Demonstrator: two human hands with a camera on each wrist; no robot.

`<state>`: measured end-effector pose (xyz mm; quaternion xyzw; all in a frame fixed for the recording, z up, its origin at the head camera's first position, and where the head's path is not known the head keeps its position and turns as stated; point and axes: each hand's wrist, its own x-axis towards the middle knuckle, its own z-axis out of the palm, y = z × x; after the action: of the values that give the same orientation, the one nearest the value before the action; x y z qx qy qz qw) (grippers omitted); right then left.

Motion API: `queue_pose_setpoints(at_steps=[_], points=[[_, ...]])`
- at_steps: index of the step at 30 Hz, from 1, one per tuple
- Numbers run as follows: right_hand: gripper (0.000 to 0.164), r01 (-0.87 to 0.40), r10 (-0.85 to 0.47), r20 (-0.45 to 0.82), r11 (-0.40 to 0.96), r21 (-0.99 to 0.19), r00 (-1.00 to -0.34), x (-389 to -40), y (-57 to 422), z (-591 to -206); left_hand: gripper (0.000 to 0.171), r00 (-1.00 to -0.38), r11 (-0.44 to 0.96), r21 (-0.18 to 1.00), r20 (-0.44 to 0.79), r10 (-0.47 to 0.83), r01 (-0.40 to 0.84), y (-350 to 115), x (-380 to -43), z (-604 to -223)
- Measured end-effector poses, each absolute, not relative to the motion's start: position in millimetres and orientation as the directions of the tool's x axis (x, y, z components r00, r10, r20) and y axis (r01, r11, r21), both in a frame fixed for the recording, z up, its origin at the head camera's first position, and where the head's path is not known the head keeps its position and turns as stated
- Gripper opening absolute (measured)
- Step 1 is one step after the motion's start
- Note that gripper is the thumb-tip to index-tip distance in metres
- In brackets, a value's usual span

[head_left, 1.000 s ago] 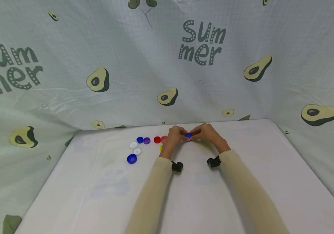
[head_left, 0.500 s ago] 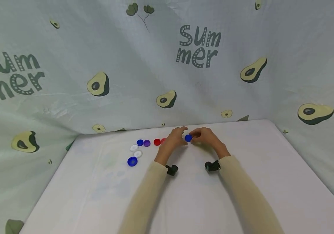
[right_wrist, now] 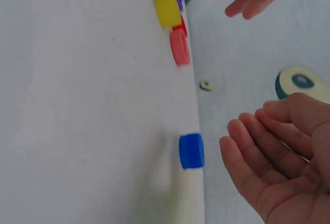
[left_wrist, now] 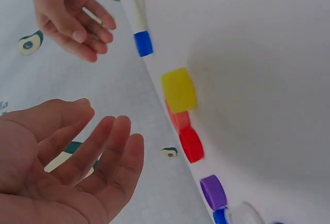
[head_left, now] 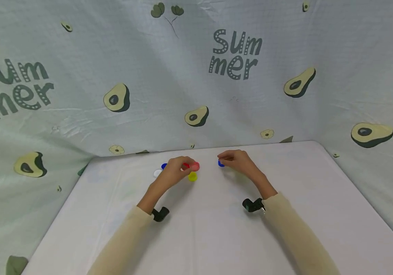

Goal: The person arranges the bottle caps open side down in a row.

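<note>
On the counter (head_left: pixel 217 229), the pink cap (head_left: pixel 195 166) is seemingly being reached for by the left hand (head_left: pixel 174 172), the blue cap (head_left: pixel 220 164) by the right hand (head_left: pixel 239 162). Both grips are being held apart, empty; pinching is probably being called for.

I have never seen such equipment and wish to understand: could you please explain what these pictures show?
No machine here: just a person's left hand and right hand. The wide picture comes from a head camera, the close ones from wrist cameras. On the white table lie a yellow cap, pink cap, red cap, purple cap, white cap and blue caps. The right hand is near a blue one, the left near the pink cap. Neither seems to hold anything.
</note>
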<state>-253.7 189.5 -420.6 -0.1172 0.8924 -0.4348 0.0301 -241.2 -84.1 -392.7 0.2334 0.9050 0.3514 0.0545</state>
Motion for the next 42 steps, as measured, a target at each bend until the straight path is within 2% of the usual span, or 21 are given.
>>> queue_pose_setpoints(at_steps=[6,10,14,22,32,42], points=[[0.027,-0.272,-0.305,0.1,0.597,-0.754,-0.947,-244,170,-424,0.024,-0.869,0.597,0.692,0.091,0.487,0.407,-101,-229,-400],[0.028,-0.325,-0.383,0.093,0.602,-0.729,-0.919,-242,156,-428,0.025,-0.903,0.617,0.709,0.065,0.424,0.341,-106,-227,-408],[0.03,-0.32,-0.421,0.047,0.607,-0.728,-0.906,-242,141,-431,0.031,-0.932,0.618,0.739,0.037,0.361,0.269,-109,-228,-415],[0.027,-0.377,-0.454,0.086,0.604,-0.702,-0.887,-252,120,-439,0.031,-0.935,0.581,0.788,-0.019,0.354,0.204,-106,-235,-419],[0.022,-0.296,-0.408,0.019,0.629,-0.719,-0.913,-258,110,-439,0.029,-0.935,0.632,0.755,-0.07,0.348,0.178,-102,-244,-427],[0.026,-0.253,-0.4,-0.038,0.648,-0.718,-0.916,-265,107,-439,0.033,-0.919,0.614,0.768,-0.091,0.384,0.181,-99,-248,-428]])
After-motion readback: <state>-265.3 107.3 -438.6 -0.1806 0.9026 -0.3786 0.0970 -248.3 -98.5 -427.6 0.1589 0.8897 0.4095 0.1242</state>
